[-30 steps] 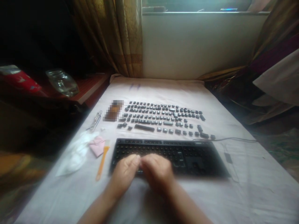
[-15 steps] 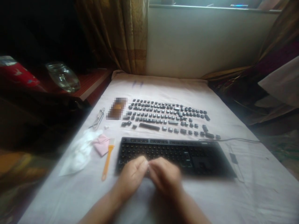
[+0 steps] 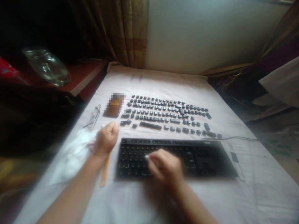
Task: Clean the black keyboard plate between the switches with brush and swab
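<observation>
My right hand (image 3: 166, 168) is closed over the front of the black keyboard (image 3: 207, 161), whose keycaps are off. A small white wad (image 3: 146, 157), possibly cotton, pokes out between its thumb and fingertips. To the left, my left hand (image 3: 107, 138) is curled shut above the pink cloth, which it mostly covers; whatever its fingers hold is hidden. Under that wrist lies a brush with an orange handle (image 3: 105, 171), its bristle end covered. Beside the forearm spreads a crumpled white plastic or cloth heap (image 3: 74, 155).
Loose black keycaps (image 3: 154, 109) lie in rows behind the keyboard, with the spacebar (image 3: 150, 125) nearest. A blurred-out brown object (image 3: 114, 105) and a coiled cable (image 3: 93, 115) sit at left. A glass jar (image 3: 48, 67) tilts on a wooden surface. The keyboard cable (image 3: 233, 137) runs right.
My hands, together over the keyboard before, are apart now. The left hand has moved left and away to the pink cloth; the right hand stays in place, its white wad now showing.
</observation>
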A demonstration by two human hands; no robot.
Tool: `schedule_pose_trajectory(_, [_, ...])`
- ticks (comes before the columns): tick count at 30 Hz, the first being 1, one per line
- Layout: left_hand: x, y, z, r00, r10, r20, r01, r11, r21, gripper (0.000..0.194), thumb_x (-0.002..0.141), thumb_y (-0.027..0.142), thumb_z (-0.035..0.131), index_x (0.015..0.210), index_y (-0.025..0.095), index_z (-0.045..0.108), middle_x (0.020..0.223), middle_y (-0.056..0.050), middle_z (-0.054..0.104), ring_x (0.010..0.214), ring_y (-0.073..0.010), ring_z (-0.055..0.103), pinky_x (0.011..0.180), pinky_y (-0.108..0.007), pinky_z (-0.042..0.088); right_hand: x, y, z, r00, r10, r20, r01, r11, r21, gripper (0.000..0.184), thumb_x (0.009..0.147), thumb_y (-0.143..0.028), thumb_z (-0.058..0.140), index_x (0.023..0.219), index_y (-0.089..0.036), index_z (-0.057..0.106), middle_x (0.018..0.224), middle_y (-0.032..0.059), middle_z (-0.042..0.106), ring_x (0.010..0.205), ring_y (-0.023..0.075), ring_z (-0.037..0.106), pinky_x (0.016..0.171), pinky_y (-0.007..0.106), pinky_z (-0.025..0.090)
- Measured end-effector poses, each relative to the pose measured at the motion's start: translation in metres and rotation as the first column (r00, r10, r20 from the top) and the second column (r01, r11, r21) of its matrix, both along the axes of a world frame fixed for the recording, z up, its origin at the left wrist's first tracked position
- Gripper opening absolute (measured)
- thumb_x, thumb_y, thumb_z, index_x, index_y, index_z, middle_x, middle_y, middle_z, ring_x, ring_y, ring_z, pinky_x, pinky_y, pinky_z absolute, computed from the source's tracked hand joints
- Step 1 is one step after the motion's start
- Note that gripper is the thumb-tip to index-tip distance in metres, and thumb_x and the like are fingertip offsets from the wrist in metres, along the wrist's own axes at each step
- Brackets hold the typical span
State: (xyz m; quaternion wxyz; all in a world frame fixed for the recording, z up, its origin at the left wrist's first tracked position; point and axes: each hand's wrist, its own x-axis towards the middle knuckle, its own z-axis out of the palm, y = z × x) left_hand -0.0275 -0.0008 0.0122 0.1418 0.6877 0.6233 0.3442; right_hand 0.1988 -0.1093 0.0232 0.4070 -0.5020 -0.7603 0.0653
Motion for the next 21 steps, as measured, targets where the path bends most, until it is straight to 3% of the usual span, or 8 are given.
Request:
schedule_pose_trajectory(4, [0.0, 0.004, -0.017, 0.999, 0.002, -0.052, 0.0, 0.999, 0.044, 0.031, 0.09, 0.039, 0.04, 0.064, 0.023, 0.048, 0.06, -0.001, 0.054, 0.06, -0.0168, 0.051, 0.062, -0.028, 0.035, -0.012, 0.009, -0.006, 0.998, -0.004, 0.061, 0.007, 0.999, -0.038, 0.019, 0.085, -0.01, 0.055, 0.071, -0.02, 0.061, 0.061, -0.0002, 0.063, 0.055, 0.0113, 0.056, 0.056, 0.021, 0.04])
schedule_pose_trajectory(9, [-0.001, 0.0, -0.018, 0.997, -0.037, -0.07, 0.039, 0.999, 0.022, 0.027, 0.091, 0.04, 0.043, 0.08, 0.023, 0.062, 0.077, -0.003, 0.07, 0.073, -0.0187, 0.063, 0.069, -0.027, 0.043, -0.024, 0.017, -0.012, 0.994, 0.013, 0.112, -0.007, 0.999, -0.052, 0.02, 0.086, -0.012, 0.055, 0.069, -0.02, 0.061, 0.061, -0.001, 0.062, 0.055, 0.0109, 0.055, 0.057, 0.021, 0.04])
schedule_pose_trajectory(13, [-0.002, -0.001, -0.018, 0.996, -0.058, -0.066, 0.058, 0.998, -0.008, 0.024, 0.093, 0.036, 0.045, 0.089, 0.023, 0.065, 0.083, -0.001, 0.072, 0.077, -0.0176, 0.066, 0.072, -0.025, 0.045, -0.028, 0.02, -0.012, 0.984, 0.016, 0.178, -0.009, 0.999, -0.036, 0.023, 0.085, -0.011, 0.053, 0.066, -0.021, 0.059, 0.059, -0.0016, 0.059, 0.053, 0.0108, 0.051, 0.055, 0.022, 0.037])
schedule_pose_trajectory(21, [-0.001, -0.001, -0.018, 0.993, -0.072, -0.097, 0.069, 0.997, -0.04, 0.025, 0.093, 0.036, 0.045, 0.088, 0.023, 0.066, 0.082, -0.001, 0.072, 0.076, -0.0177, 0.066, 0.072, -0.026, 0.045, -0.035, 0.025, -0.011, 0.948, 0.009, 0.318, -0.008, 1.0, -0.004, 0.026, 0.084, -0.009, 0.05, 0.061, -0.021, 0.053, 0.058, -0.0017, 0.055, 0.053, 0.012, 0.046, 0.054, 0.025, 0.031])
